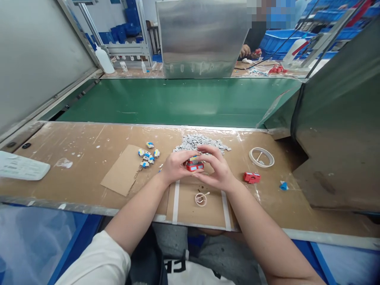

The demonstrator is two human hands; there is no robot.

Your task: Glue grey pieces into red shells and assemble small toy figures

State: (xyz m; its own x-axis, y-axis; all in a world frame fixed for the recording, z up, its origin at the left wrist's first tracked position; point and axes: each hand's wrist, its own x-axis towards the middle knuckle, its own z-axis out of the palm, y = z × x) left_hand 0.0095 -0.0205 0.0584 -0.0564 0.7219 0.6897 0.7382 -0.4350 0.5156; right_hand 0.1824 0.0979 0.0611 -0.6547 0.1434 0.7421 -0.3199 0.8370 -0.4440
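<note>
My left hand (177,166) grips a small red toy vehicle (195,167) with pale windows, above the middle of the bench. From the other side my right hand (218,169) curves around it, thumb and fingertips meeting the toy. Its top is partly hidden by my fingers, where a yellowish and grey part shows. Just behind my hands spreads a pile of small grey pieces (204,141). A second red toy vehicle body (251,177) lies to the right of my right hand. Left of my left hand are several white, blue and yellow small parts (147,157).
A small round dish (200,200) with a thin stick sits near the front edge. At right are a tape roll (271,159) and a blue scrap (284,185). Cardboard (118,172) lies left. Beyond the bench runs a green belt (190,101); a co-worker's hand (245,51) is across it.
</note>
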